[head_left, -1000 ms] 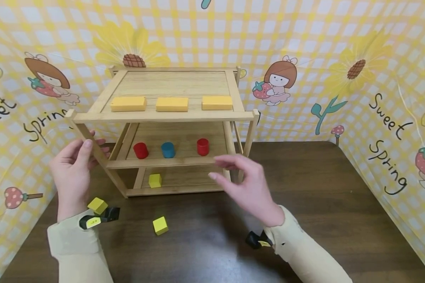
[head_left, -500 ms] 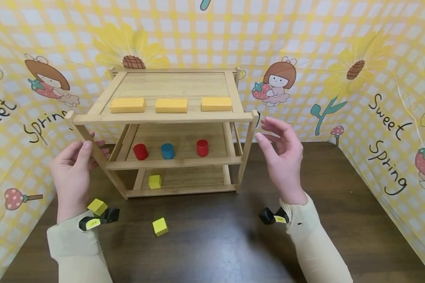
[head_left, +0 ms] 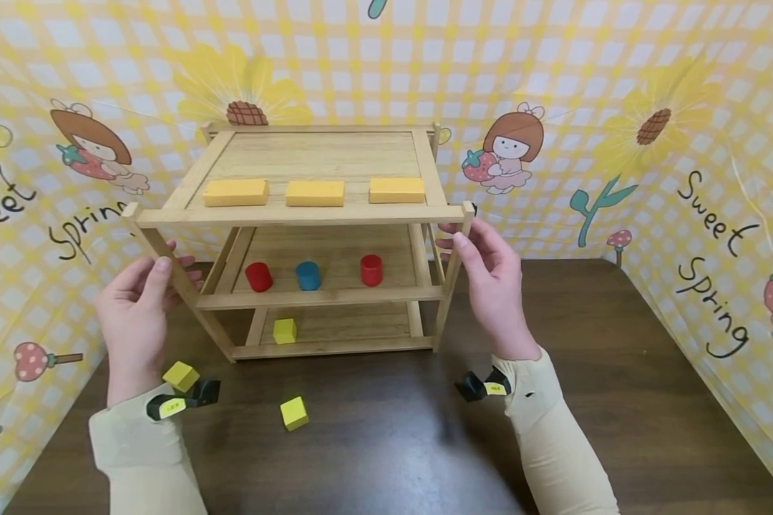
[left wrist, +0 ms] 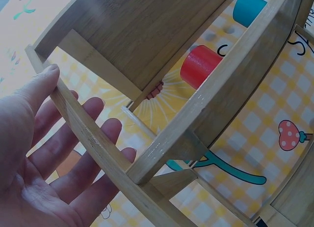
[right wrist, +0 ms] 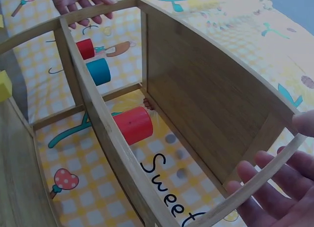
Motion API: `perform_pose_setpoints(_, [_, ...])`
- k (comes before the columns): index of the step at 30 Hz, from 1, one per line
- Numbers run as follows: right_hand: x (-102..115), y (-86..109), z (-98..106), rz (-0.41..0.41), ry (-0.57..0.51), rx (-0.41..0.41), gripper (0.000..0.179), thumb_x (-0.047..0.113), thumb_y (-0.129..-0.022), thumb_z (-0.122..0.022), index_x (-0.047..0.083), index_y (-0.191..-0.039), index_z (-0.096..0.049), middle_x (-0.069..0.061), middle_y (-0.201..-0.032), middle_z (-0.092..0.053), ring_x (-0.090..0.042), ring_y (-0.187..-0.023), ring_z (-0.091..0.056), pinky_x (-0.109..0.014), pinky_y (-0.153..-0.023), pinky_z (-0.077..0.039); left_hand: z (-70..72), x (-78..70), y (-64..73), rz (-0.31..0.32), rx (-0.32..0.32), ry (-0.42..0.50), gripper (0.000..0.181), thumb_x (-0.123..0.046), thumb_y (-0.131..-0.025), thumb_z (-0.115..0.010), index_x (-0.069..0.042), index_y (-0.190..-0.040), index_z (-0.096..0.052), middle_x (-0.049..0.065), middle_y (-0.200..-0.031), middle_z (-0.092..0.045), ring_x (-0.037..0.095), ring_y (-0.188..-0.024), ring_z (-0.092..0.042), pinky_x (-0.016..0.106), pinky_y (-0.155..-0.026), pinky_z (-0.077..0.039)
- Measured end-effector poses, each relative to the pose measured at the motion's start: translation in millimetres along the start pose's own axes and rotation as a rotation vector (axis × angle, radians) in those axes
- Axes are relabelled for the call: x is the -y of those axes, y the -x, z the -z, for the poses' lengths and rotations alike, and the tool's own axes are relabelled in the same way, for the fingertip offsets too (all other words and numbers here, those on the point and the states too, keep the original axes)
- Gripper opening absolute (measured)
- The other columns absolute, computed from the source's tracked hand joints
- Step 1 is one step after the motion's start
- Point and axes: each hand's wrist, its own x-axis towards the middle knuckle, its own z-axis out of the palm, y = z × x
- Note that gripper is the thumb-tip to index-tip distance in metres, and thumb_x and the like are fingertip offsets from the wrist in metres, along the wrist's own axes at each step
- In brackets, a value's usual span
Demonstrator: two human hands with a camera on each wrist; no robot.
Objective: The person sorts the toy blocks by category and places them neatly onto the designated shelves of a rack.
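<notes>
A three-tier wooden shelf (head_left: 322, 295) stands on the dark table. My left hand (head_left: 135, 315) holds its front left post, thumb in front and fingers behind; the left wrist view shows the same post (left wrist: 93, 138) between thumb and fingers. On the other side my right hand (head_left: 492, 286) has the front right post between thumb and fingers. Three yellow-orange rectangular blocks (head_left: 315, 193) lie along the top tier. On the middle tier stand a red cylinder (head_left: 258, 277), a blue cylinder (head_left: 308, 276) and another red cylinder (head_left: 371, 270). A yellow cube (head_left: 285, 331) sits on the bottom tier.
One yellow cube (head_left: 294, 413) lies on the table (head_left: 373, 443) in front of the shelf. Another yellow cube (head_left: 181, 376) is beside my left wrist. A yellow checked cloth (head_left: 373, 64) with printed figures hangs behind and along both sides.
My right hand has moved from in front of the shelf out to its right side, then in onto the right post. My left hand stays at the left post.
</notes>
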Motion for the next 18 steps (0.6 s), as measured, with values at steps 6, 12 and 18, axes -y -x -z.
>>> perform_pose_setpoints(6, [-0.8,-2.7,5.9,-0.003,0.004,0.023,0.026,0.006,-0.104,-0.057,-0.006,-0.127,-0.063,-0.020,-0.110,-0.071,-0.034,-0.092,-0.071,-0.045,-0.086,-0.058,-0.6,0.1,0.1,0.007,-0.001,0.006,0.035,-0.009,-0.096,-0.071,0.019,-0.117,-0.064,0.021,-0.110,-0.073,0.025,-0.078,-0.074,0.030,-0.075,-0.061])
perform_pose_setpoints(12, [-1.4,-4.7,14.4,-0.003,0.005,0.068,0.025,0.002,-0.104,-0.058,-0.011,-0.125,-0.062,-0.022,-0.109,-0.071,-0.033,-0.089,-0.072,-0.045,-0.086,-0.058,-1.3,1.3,-1.1,0.004,0.008,0.008,0.035,-0.008,-0.097,-0.070,0.018,-0.119,-0.064,0.022,-0.108,-0.073,0.025,-0.078,-0.075,0.030,-0.075,-0.061])
perform_pose_setpoints(18, [-3.6,-4.9,21.0,-0.051,0.007,0.155,0.029,0.004,-0.104,-0.058,-0.010,-0.129,-0.060,-0.021,-0.111,-0.071,-0.044,-0.094,-0.070,-0.049,-0.086,-0.058,1.5,-1.4,0.2,0.042,0.000,0.016,0.036,-0.010,-0.096,-0.071,0.016,-0.121,-0.065,0.020,-0.107,-0.073,0.025,-0.079,-0.074,0.030,-0.075,-0.061])
